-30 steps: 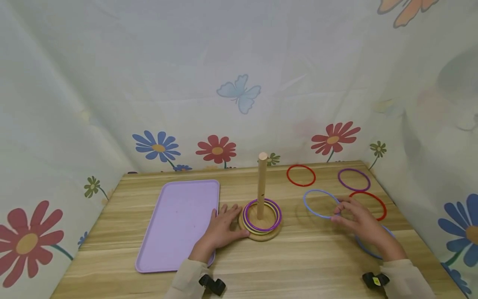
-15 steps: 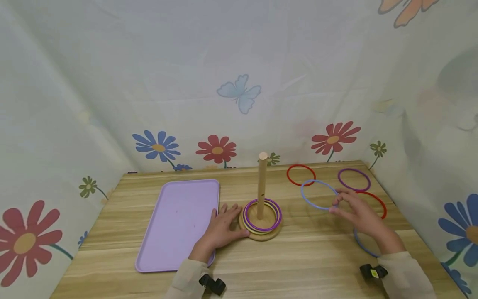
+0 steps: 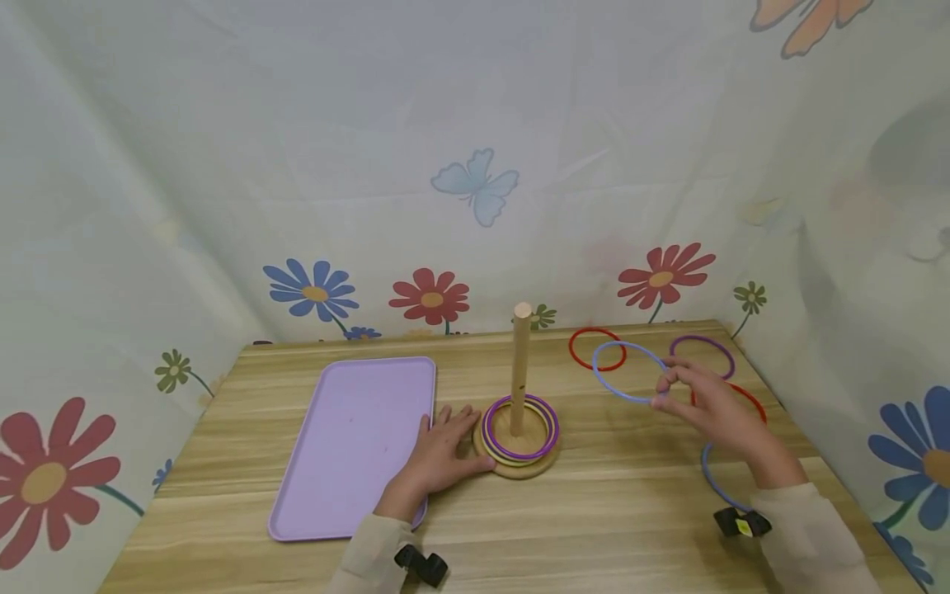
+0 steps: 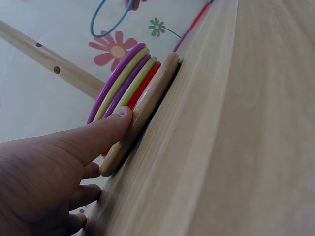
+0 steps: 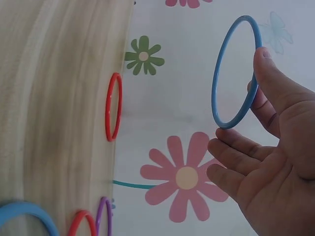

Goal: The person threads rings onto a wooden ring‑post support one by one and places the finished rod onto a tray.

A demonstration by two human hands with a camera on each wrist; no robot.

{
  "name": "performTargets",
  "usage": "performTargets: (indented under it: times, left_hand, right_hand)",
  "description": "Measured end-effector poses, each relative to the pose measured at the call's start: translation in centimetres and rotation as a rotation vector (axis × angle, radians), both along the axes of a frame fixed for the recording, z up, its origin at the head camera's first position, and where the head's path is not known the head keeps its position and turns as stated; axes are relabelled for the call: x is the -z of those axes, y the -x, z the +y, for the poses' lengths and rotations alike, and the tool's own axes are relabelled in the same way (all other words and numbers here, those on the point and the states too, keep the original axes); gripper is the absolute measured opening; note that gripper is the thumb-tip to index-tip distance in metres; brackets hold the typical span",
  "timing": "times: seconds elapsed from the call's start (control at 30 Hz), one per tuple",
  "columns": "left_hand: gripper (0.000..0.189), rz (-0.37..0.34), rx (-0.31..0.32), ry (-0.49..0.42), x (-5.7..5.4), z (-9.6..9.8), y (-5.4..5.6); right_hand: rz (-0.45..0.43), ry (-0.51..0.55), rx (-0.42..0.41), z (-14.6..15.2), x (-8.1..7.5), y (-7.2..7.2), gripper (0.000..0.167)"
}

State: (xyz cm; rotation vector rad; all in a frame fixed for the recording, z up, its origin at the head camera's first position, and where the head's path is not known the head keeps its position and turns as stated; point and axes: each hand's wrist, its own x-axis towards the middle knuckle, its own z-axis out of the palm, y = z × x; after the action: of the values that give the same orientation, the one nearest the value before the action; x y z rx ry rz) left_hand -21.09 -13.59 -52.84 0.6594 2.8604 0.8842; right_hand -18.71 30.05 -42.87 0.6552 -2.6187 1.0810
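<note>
A blue ring (image 3: 622,397) hangs above the table's right half, pinched between the thumb and fingers of my right hand (image 3: 701,402). The right wrist view shows the same blue ring (image 5: 215,88) tilted, clear of the table. In the middle stands a wooden peg (image 3: 521,355) on a round wooden base (image 3: 517,473). Around the peg's foot lie several stacked rings (image 4: 117,83), purple, yellow-green and red. My left hand (image 3: 434,460) rests on the table beside the base with fingers spread, and its thumb (image 4: 110,129) touches the base's edge.
A purple tray (image 3: 356,445) lies left of my left hand. On the right of the table lie a red ring (image 3: 571,351), a purple ring (image 3: 703,337), another red ring (image 3: 750,396) and another blue ring (image 3: 712,478). A flowered cloth (image 3: 475,99) backs the table.
My right hand has lifted the blue ring from near the tabletop, moving it up and slightly left in the head view. The left hand, peg and stacked rings have stayed put.
</note>
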Motion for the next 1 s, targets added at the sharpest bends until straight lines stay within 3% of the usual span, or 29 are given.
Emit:
performTargets:
  times: [0.23,0.67,1.0]
  left_hand:
    - [0.09,-0.001,0.002,-0.002,0.0,0.0,0.0]
    - [0.09,0.001,-0.002,-0.005,-0.1,0.0,0.0]
    - [0.091,0.001,0.003,-0.006,0.1,-0.1,0.2]
  right_hand:
    - [0.046,-0.002,-0.035,-0.4,-1.0,0.4,0.022]
    - [0.132,-0.05,-0.026,-1.0,-3.5,1.3,0.025]
    - [0.193,-0.039,-0.082,-1.5,-5.2,1.5,0.027]
